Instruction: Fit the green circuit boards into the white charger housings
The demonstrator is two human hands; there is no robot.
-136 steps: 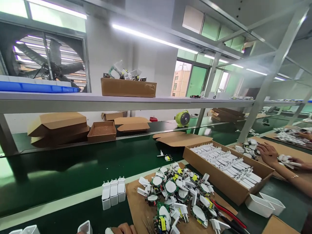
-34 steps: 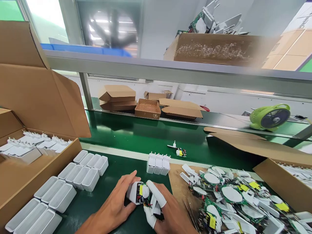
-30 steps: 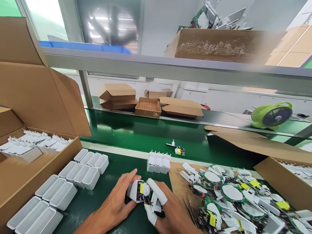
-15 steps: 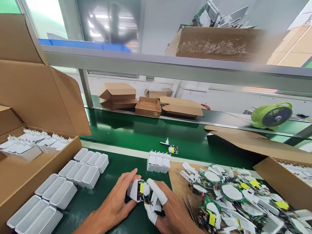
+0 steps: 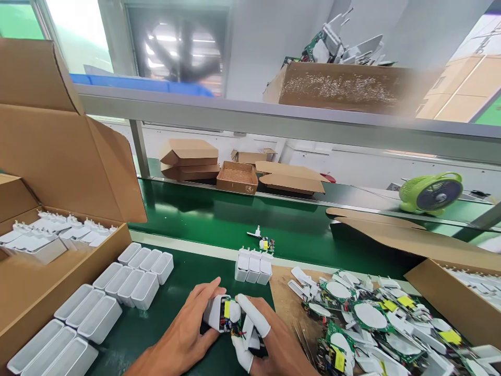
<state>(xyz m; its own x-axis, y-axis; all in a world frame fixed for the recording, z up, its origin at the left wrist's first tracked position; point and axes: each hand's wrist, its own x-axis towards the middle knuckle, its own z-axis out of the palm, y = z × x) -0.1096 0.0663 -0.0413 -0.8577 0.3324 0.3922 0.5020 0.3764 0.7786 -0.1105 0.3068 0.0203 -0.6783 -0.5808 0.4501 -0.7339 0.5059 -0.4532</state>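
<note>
My left hand (image 5: 187, 331) grips a white charger shell (image 5: 214, 312) low in the middle of the view. Out of the shell's open end sticks a circuit board (image 5: 230, 313) with a yellow part. My right hand (image 5: 263, 339), with white finger cots on its fingertips, pinches that board at the shell's mouth. Both hands rest low over the green mat. Three assembled white chargers (image 5: 254, 265) stand in a row just beyond the hands.
Rows of empty white shells (image 5: 129, 277) lie at the left beside an open cardboard box (image 5: 58, 261) of chargers. A pile of circuit boards and plug caps (image 5: 371, 313) covers a cardboard sheet at the right. A loose board (image 5: 263, 242) lies on the green conveyor belt (image 5: 219, 216). A green fan (image 5: 430, 192) stands far right.
The view swung from the bench ahead down to my hands. In the last second the hands hold the same grip, while the loose board on the belt drifted left.
</note>
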